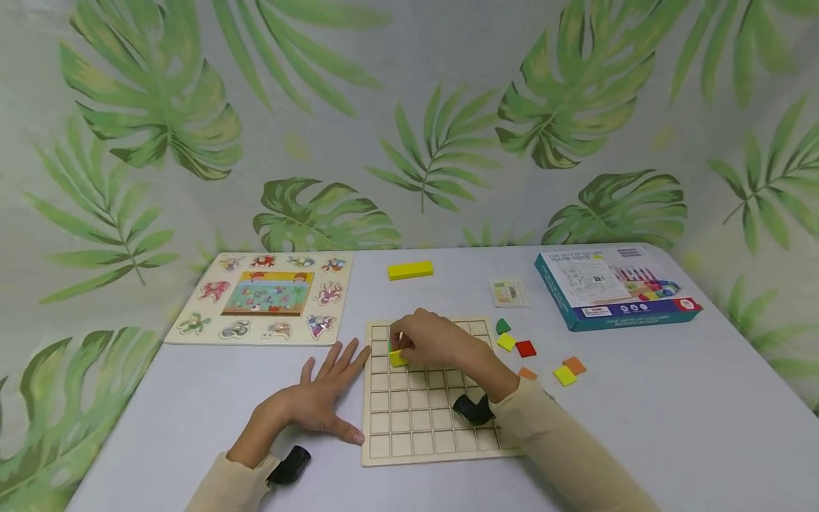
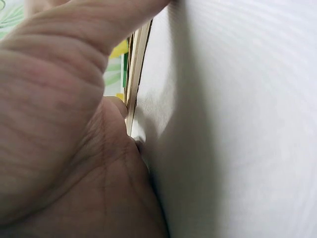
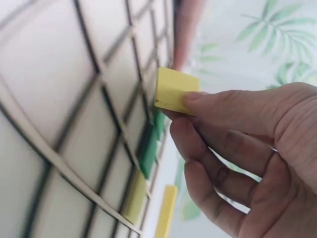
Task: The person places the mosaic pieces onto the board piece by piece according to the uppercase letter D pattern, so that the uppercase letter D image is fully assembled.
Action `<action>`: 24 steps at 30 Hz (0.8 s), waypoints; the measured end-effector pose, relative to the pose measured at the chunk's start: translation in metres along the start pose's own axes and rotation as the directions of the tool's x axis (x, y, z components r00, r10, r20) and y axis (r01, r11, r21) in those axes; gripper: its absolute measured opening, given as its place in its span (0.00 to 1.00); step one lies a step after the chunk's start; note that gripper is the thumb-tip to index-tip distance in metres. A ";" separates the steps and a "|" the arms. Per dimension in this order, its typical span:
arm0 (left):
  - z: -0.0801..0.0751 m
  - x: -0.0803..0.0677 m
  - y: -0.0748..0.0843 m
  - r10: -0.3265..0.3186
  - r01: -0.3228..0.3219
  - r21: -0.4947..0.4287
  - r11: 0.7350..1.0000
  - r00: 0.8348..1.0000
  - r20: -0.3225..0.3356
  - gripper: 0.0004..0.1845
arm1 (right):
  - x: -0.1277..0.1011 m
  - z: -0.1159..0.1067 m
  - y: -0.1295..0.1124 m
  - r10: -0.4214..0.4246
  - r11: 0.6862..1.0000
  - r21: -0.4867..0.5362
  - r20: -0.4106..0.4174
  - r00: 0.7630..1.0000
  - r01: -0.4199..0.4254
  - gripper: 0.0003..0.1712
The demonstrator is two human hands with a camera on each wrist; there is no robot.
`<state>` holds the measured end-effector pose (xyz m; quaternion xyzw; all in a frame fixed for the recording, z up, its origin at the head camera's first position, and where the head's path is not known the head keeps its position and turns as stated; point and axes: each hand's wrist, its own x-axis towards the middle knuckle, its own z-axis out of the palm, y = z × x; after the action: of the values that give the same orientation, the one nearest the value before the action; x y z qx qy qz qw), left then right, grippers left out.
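My right hand [image 1: 438,340] pinches a yellow square tile [image 3: 171,89] between thumb and fingers, over the upper left of a wooden grid board [image 1: 421,422]. In the right wrist view the tile is tilted near the board's surface; whether it touches I cannot tell. Beyond it, green pieces [image 3: 148,156] and another yellow piece [image 3: 134,198] lie in the grid, mostly hidden by the hand in the head view. My left hand [image 1: 320,402] rests on the table with fingers spread, its fingertips and thumb at the board's left edge.
Right of the board lie loose tiles: green [image 1: 502,326], yellow [image 1: 506,342], red [image 1: 526,348] and orange [image 1: 574,365]. Behind are a yellow block [image 1: 410,270], a small pattern card [image 1: 510,292] and a box [image 1: 614,284]. A sea-animal puzzle board [image 1: 211,313] lies back left.
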<state>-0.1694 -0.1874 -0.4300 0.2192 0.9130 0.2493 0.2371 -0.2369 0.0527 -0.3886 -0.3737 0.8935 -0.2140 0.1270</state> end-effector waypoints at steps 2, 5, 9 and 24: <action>0.000 0.000 -0.001 0.000 0.000 0.002 1.000 1.000 -0.003 0.72 | 0.001 0.003 -0.003 0.023 0.999 -0.029 -0.010 1.000 -0.023 0.05; 0.000 0.000 -0.001 0.003 -0.003 -0.003 1.000 1.000 -0.004 0.72 | 0.002 0.006 -0.006 0.055 0.994 -0.093 -0.033 0.998 -0.057 0.05; -0.001 0.001 -0.001 0.005 -0.005 -0.010 1.000 1.000 -0.003 0.72 | 0.003 0.011 -0.008 0.079 0.980 -0.179 -0.067 0.995 -0.089 0.06; 0.001 0.000 -0.002 0.010 -0.010 -0.009 1.000 1.000 0.002 0.72 | 0.001 0.021 -0.020 0.051 0.939 -0.330 -0.150 0.987 -0.098 0.04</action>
<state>-0.1696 -0.1890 -0.4320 0.2228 0.9106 0.2541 0.2379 -0.2170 0.0337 -0.3971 -0.3399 0.9371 -0.0788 0.0068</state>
